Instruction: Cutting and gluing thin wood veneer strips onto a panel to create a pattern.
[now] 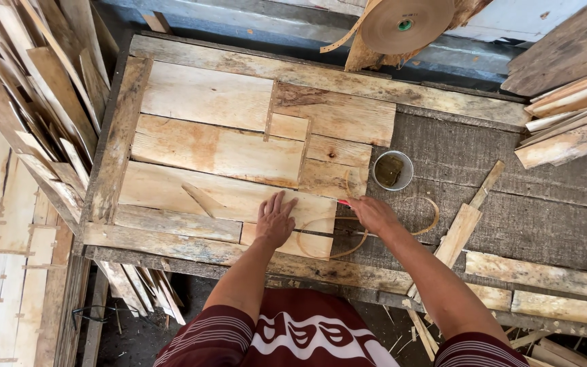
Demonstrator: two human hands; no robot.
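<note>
Pale veneer sheet lies flat under my left hand, palm open, pressing | long axis left-right | my right hand, at its right end, pinches red tool.

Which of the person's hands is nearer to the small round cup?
Right. The right hand lies just below-left of the cup; the left hand rests flat on veneer sheets farther left.

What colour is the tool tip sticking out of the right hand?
Red: a small red tip pokes out left of the right hand, seen in the head view.
</note>
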